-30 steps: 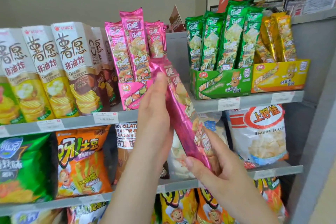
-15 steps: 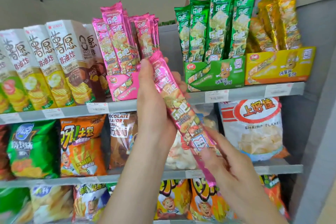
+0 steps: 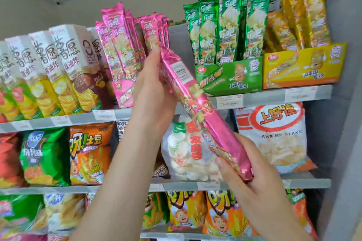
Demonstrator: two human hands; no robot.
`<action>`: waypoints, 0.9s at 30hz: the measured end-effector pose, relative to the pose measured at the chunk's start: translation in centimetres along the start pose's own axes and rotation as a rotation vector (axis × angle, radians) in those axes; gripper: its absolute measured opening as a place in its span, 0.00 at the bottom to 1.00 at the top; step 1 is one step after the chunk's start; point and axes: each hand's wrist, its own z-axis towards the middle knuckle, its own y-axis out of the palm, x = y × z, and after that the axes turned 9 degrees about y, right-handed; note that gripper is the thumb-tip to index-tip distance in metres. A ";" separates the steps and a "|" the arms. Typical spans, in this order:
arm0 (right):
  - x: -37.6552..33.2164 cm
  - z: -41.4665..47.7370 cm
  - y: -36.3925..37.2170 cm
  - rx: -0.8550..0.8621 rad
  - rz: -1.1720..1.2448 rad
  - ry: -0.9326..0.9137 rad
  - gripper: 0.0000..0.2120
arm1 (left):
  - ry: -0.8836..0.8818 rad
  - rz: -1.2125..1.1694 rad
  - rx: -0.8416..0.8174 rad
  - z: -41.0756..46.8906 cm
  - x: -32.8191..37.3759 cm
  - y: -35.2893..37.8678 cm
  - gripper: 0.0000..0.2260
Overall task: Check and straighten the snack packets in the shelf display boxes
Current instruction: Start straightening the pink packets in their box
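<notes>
Rotated label-up, one pink packet (image 3: 205,115) is gripped by left hand (image 3: 154,86) and right hand (image 3: 254,182) fingers

The white bag (image 3: 274,143) on the middle shelf reads "SHRIMP FLAKE" in dark capitals under a red oval with 上好佳, and the orange bag (image 3: 88,154) further along that shelf bears 呀!土豆. On the top shelf the tall white cartons (image 3: 64,60) carry 薯愿 in large brush characters with 非油炸 below, while the upright green packets (image 3: 229,21) and the upright pink packets (image 3: 117,39) both show the brand 乐吧. The white panel on the tilted pink packet (image 3: 197,103) and the shelf-edge price tags (image 3: 229,101) are too blurred to read.
</notes>
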 end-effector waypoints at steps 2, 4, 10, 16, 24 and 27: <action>0.4 0.2 0.3 0.064 -0.142 -0.026 0.19 | 0.024 0.012 -0.044 -0.1 0.5 -0.4 0.15; 0.5 0.3 0.6 0.109 -0.231 -0.046 0.21 | 0.090 0.085 -0.070 -0.4 0.8 -0.9 0.17; 0.5 0.4 1.3 0.209 -0.342 -0.069 0.24 | 0.234 0.259 -0.097 -0.3 1.0 -1.5 0.15; 0.2 1.2 1.5 -0.049 -0.030 0.051 0.26 | 0.270 0.229 -0.116 0.2 0.8 -1.6 0.17; -1.1 3.2 0.9 -0.452 0.609 0.241 0.23 | 0.179 0.120 -0.296 1.2 0.9 -1.4 0.14; -1.3 3.3 1.9 -0.239 0.530 0.160 0.24 | 0.282 0.403 -0.327 1.4 1.1 -2.0 0.13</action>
